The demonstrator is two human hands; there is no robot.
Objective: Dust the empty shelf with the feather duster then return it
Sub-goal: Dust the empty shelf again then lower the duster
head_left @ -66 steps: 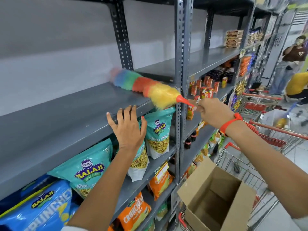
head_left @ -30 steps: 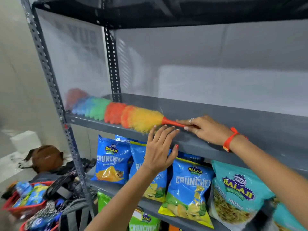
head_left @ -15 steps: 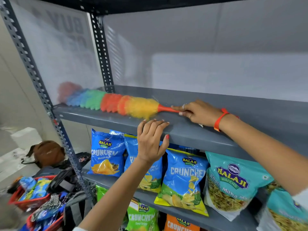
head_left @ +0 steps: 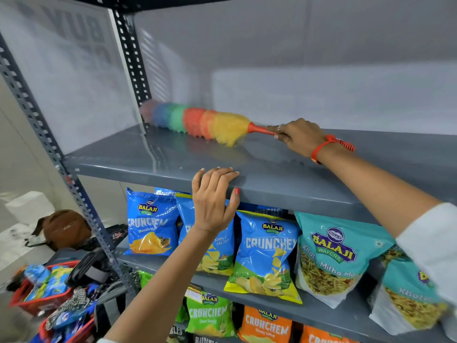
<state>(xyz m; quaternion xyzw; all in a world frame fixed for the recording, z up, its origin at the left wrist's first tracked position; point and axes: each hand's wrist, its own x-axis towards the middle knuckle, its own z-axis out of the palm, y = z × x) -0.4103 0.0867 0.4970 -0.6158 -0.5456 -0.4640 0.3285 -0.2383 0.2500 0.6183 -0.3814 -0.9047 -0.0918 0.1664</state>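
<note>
A rainbow feather duster (head_left: pixel 197 121) with an orange handle lies across the empty grey shelf (head_left: pixel 138 157), its blurred tip near the back left upright. My right hand (head_left: pixel 298 136), with an orange wrist cord, grips the duster's handle well back on the shelf. My left hand (head_left: pixel 214 199) rests on the shelf's front edge, fingers curled over the lip, thumb below.
Blue, teal, green and orange snack bags (head_left: pixel 265 253) fill the shelves below. A perforated grey upright (head_left: pixel 49 149) frames the left side. On the floor at left are red baskets (head_left: pixel 39 293) of goods, a brown bag (head_left: pixel 63 229) and dark bags.
The duster has swept from the shelf's front left edge toward the back wall. My right hand moved deeper with it. My left hand stays on the front edge.
</note>
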